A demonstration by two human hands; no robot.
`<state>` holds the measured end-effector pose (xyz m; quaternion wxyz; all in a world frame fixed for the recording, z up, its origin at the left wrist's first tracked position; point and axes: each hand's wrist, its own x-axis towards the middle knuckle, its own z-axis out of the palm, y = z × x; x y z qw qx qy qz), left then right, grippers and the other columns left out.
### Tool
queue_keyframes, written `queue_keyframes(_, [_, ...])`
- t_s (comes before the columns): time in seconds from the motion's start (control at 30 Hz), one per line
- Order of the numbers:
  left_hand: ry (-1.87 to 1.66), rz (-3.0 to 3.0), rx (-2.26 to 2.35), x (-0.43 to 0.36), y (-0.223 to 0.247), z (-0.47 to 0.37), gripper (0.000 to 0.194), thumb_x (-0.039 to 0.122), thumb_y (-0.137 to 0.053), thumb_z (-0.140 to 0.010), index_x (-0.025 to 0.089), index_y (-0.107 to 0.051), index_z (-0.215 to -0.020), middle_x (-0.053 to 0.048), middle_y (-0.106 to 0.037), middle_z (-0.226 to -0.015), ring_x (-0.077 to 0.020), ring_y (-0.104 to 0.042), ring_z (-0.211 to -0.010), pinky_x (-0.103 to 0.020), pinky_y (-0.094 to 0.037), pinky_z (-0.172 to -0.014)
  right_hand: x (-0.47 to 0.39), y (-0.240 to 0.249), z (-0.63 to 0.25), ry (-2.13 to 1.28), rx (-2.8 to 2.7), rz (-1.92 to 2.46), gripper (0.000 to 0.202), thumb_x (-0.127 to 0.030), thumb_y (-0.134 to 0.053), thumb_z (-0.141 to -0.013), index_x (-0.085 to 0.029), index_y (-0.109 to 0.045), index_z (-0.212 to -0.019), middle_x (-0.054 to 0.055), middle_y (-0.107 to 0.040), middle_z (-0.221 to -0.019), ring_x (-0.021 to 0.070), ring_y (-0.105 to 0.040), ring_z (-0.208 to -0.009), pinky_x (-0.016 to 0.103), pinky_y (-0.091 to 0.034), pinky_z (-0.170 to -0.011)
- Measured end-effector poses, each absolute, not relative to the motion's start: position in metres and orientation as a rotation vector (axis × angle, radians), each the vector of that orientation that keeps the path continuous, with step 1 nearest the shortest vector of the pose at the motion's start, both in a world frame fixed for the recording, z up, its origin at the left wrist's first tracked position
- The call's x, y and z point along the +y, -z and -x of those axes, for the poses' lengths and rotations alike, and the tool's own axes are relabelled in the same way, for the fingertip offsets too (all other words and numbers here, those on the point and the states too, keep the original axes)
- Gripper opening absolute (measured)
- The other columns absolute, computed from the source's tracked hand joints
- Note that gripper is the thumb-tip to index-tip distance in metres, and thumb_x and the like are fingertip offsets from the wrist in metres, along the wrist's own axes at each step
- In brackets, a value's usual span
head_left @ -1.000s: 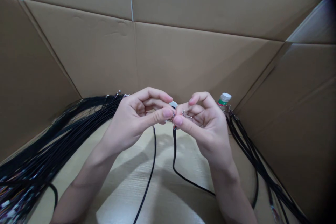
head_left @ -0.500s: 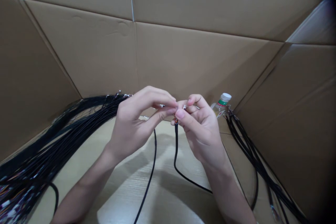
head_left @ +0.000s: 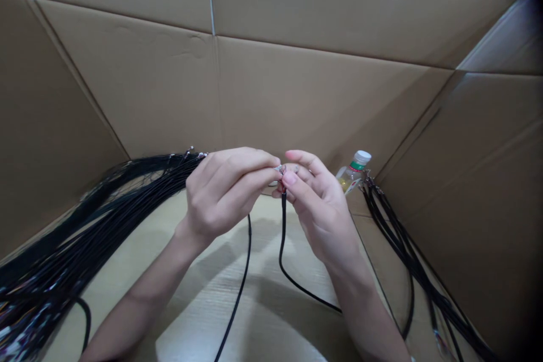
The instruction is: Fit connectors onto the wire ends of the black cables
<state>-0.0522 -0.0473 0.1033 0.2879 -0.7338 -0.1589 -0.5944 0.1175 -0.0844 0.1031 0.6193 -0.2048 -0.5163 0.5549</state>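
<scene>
While both hands meet above the bench (head_left: 271,317):
Left hand (head_left: 220,195): fingers pinched on cord end.
Right hand (head_left: 318,203): fingers pinched on black cord (head_left: 281,237) (clasp fitting unfinished, I judge).
Cord bundle (head_left: 85,220): left, waiting.

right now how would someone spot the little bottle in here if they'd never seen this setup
Start at the cardboard walls around the pale wooden table and follow them to the far right corner. There, just beyond the right hand and at the head of the black cable bundle on the right, a small bottle leans. Its white cap and green band make it the only thing there that is not black.
</scene>
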Motion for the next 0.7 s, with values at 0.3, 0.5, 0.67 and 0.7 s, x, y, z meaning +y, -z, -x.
queue_keyframes(0.3, [1.716,2.102,-0.588,-0.048,-0.098,0.044,0.018,0.013,-0.075,-0.096,0.028,-0.068,-0.104,0.0,-0.077,-0.106,-0.02,-0.075,-0.099,-0.038,-0.06,-0.088,-0.083,-0.104,-0.121,-1.147,-1.294,0.473,0.003,-0.023,-0.074,-0.102,-0.024,-0.076,-0.101,-0.002,-0.069,-0.097,0.0096,-0.064,-0.082,0.021,-0.057,-0.08])
queue_keyframes(0.5, [1.776,2.127,-0.532,-0.044,-0.092,0.043,0.019,0.012,-0.075,-0.096,0.027,-0.069,-0.106,-0.002,-0.075,-0.108,-0.0206,-0.073,-0.103,-0.038,-0.059,-0.093,-0.089,-0.111,-0.125,-1.107,-1.382,0.548,0.009,-0.028,-0.069,-0.106,-0.021,-0.07,-0.1,0.0,-0.066,-0.095,0.0119,-0.063,-0.085,0.024,-0.055,-0.082])
queue_keyframes(0.67, [1.694,2.144,-0.456,-0.04,-0.094,0.049,0.015,0.014,-0.072,-0.098,0.026,-0.067,-0.105,-0.002,-0.075,-0.108,-0.0201,-0.071,-0.103,-0.037,-0.058,-0.094,-0.097,-0.12,-0.136,-0.775,-1.636,0.728,0.01,-0.024,-0.068,-0.106,-0.021,-0.069,-0.096,0.001,-0.064,-0.098,0.0128,-0.061,-0.09,0.024,-0.05,-0.078])
queue_keyframes(0.7, [1.669,2.136,-0.448,-0.039,-0.095,0.049,0.014,0.013,-0.071,-0.098,0.025,-0.067,-0.104,-0.002,-0.075,-0.108,-0.0201,-0.071,-0.102,-0.037,-0.057,-0.094,-0.097,-0.12,-0.138,-0.736,-1.669,0.745,0.011,-0.024,-0.068,-0.106,-0.022,-0.068,-0.096,0.001,-0.064,-0.099,0.0132,-0.061,-0.092,0.024,-0.05,-0.079])
